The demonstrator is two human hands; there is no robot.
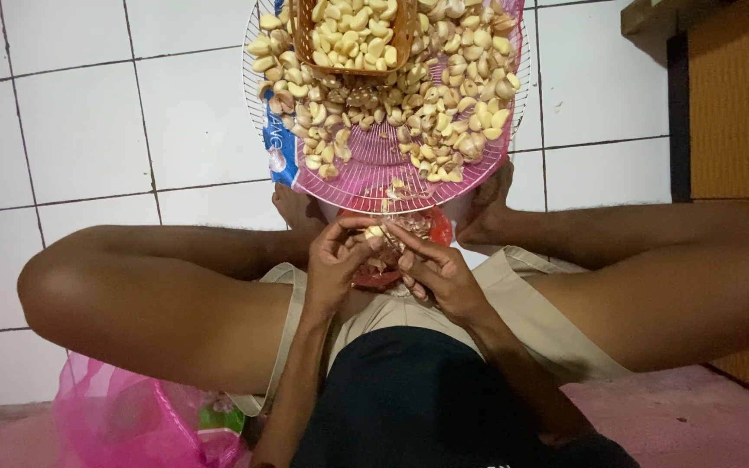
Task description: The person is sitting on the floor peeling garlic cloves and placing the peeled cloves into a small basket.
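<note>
**Both hands on one garlic clove, over the red bowl**

Between your knees, low centre of the view, your left hand (333, 260) and right hand (439, 269) meet fingertip to fingertip. Both are pinched on a single pale garlic clove (375, 231): left thumb and forefinger curled in from the left, right fingers closing from the right. Grip is tight, fingers almost fully closed round the clove, no visible gap. Can't tell whether the skin is on or off; too small and partly covered by your fingertips.

Clove sits just above a red bowl (438, 230), which lies on the floor between your feet. The bowl's contents look like papery skins, but your hands hide most of it.

Just beyond your hands: a round wire rack (257, 95) with a pink sheet (374, 169) on it, loaded with a heap of garlic cloves (444, 95). The rack's near edge overlaps the bowl. On top of the heap, at the far edge, an orange plastic basket (405, 35) holds more cloves, paler and cleaner looking.

A blue printed bag (281, 147) pokes out under the rack's left side.

You're seated on a white tiled floor (71, 130), legs spread, khaki shorts (513, 295). Pink mesh bag (123, 416) sits by your left thigh, bottom left. A pink mat (695, 416) lies bottom right.
</note>
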